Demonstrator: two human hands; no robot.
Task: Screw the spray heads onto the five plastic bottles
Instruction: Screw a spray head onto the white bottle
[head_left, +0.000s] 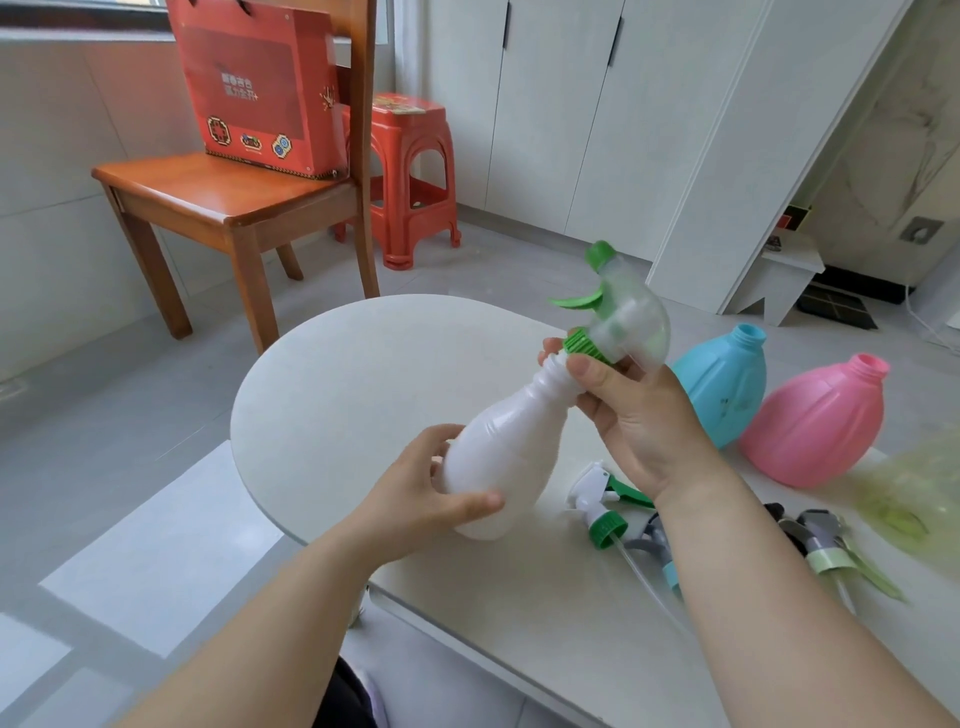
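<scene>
In grip: white bottle (498, 452), plain. Spray head (623, 317) on it is frosted clear, with green collar, trigger and nozzle. Right of grip: blue bottle (722, 384) and pink bottle (815, 421), both plain; further right a blurred yellow-green bottle (919, 499). Below grip: white-and-green head (597, 501), grey head (649, 543) with light-blue collar, second grey head (821, 530) with pale-green collar. Table (337, 389) off-white. Beyond grip: red bag (260, 88) with pixel-style motifs.

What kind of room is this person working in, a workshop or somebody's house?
Most likely a room in a home, not a workshop: a wooden chair with a red gift bag on it, a red plastic stool, and plain white cupboards along the wall.
</scene>
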